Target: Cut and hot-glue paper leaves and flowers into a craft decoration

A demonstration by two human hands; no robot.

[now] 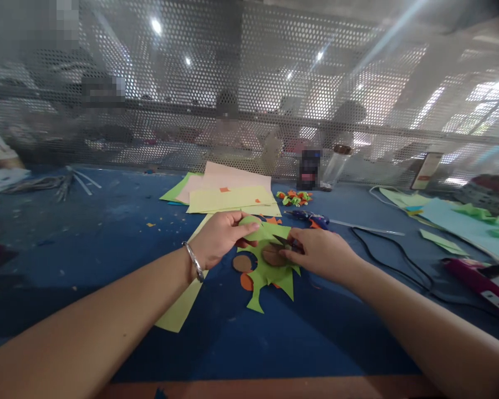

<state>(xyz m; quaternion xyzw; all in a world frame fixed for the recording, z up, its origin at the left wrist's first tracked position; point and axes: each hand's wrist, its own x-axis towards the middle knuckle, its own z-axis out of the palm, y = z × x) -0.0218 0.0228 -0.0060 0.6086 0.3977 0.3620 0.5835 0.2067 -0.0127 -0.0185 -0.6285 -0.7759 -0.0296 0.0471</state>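
Near the middle of the table my left hand (pixel 220 237) pinches a piece of green paper (pixel 251 224) between thumb and fingers. My right hand (pixel 322 250) is closed on a pair of scissors (pixel 281 240), whose dark blades point left towards that paper; their handles are mostly hidden by my fingers. Below both hands lie jagged green paper scraps (pixel 270 280). A brown disc (pixel 242 263) lies to the left of the scraps, and a second brown round piece (pixel 273 255) sits on them under the blades. An orange paper piece (pixel 247 281) peeks out beside the scraps.
Behind my hands are stacked pastel sheets (pixel 233 177) and a pile of orange and green curls (pixel 294 198). A blue glue gun (pixel 310 218) lies nearby. Right are a black cord (pixel 393 235) and a magenta power strip (pixel 476 280). A perforated metal screen (pixel 241 72) rises behind.
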